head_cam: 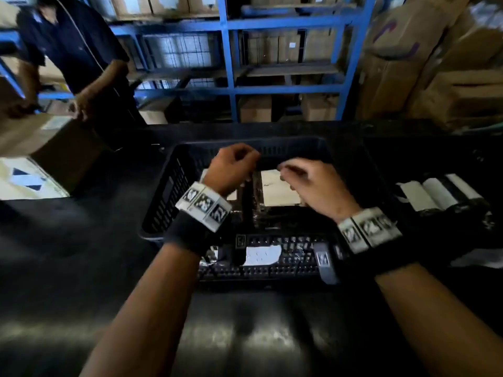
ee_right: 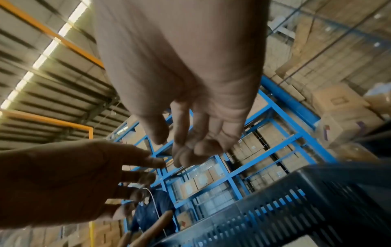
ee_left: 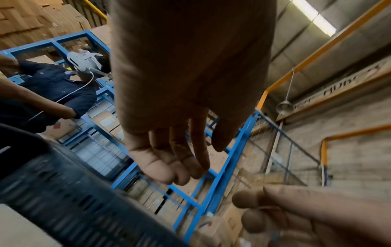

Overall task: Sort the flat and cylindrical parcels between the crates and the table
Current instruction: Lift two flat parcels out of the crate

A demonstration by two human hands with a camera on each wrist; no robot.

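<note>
A black slotted crate stands on the dark table. Inside it lie flat black-wrapped parcels, one with a large white label. My left hand and right hand hover side by side above the crate's middle, fingers loosely curled and holding nothing. In the left wrist view my left hand is empty, over the crate wall. The right wrist view likewise shows an empty right hand beside the crate wall. Three cylindrical parcels with white labels lie on the table, right of the crate.
Another person stands at the far left, holding a cardboard box. Blue shelving loaded with cartons runs behind the table. A white label shows at the crate's near wall. Stacked cartons fill the back right.
</note>
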